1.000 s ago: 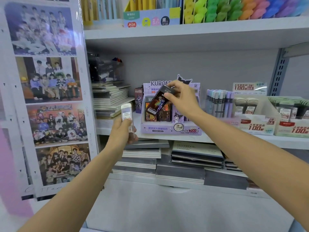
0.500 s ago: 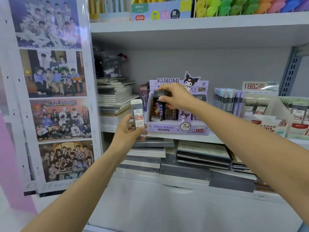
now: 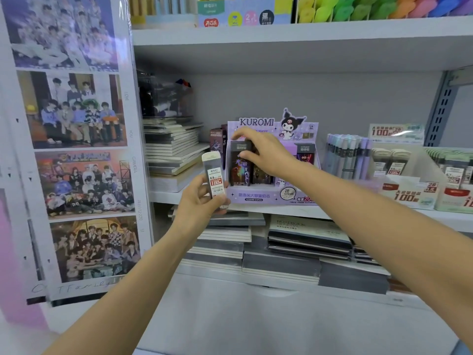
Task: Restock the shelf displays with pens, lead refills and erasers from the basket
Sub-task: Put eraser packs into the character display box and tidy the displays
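Fingers [image 3: 245, 160] of the right hand [image 3: 266, 155] are closed on the top of a dark lead refill box [image 3: 239, 166], thumb on the near side and the other fingers over the grey cap. This box stands upright in the left front slot of the purple display box [image 3: 271, 198], which sits on the middle shelf [image 3: 384, 213]. Its front has a dark picture with rainbow colours and some characters.

The left hand [image 3: 198, 204] is clamped around the lower part of a second lead refill box [image 3: 215, 175], held upright in the air just left of the purple display box and in front of the shelf edge. It is a slim case with a pale cap and a white and red label that reads 0.5 and 100.

So two refill boxes are in the hands, one in each. Inside the purple display box I count about three more dark boxes, but the right hand hides part of them, so the exact number I cannot tell.

To the right stand a row of pale tube cases [image 3: 348, 157] and two white display boxes [image 3: 414, 190] with red labels. Stacks of notebooks [image 3: 174, 149] lie at the left of the shelf and below it. A sheet with four group photos [image 3: 76, 162] hangs at the left.
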The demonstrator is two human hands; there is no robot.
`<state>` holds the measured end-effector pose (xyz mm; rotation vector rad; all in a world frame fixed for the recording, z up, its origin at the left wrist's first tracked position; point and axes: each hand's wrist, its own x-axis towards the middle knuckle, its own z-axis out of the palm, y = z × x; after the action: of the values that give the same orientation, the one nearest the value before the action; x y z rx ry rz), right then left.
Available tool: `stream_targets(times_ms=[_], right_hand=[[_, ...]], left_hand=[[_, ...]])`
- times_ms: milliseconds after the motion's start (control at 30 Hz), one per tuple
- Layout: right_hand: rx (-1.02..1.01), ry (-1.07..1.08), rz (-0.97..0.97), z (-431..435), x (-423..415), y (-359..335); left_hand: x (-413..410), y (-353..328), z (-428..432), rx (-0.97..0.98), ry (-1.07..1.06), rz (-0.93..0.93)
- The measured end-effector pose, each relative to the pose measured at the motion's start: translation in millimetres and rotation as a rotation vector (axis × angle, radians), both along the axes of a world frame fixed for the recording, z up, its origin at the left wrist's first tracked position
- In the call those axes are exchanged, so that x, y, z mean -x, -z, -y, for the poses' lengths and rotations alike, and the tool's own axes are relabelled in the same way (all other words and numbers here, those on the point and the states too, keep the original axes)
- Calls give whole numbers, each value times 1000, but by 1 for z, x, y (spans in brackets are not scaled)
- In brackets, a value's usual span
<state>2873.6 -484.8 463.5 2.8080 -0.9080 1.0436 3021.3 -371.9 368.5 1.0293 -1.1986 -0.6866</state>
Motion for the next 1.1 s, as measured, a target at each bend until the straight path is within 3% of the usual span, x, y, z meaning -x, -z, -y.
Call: stream_targets(times_ms=[133,300,400,600,800,900,1100], right_hand=[[169,23,134,4,12,18],[203,81,9,9,1,36],[124,92,-4,6,0,30],[-193,-264,416,-33,29,19],[-227,-254,430,-46,106,17],[-219,-155,473,-39,158,18],[12,169,642,-22,265,6]], left_hand=[[5,-2,7,-5,-1,28],[2,0,12,-14,-39,14],[1,-5,12,-37,-70,32],[28,-19,5,101,-77,260],[98,-28,7,140,46,322],[133,-27,17,209,-50,470],[198,-20,42,465,-143,1000]])
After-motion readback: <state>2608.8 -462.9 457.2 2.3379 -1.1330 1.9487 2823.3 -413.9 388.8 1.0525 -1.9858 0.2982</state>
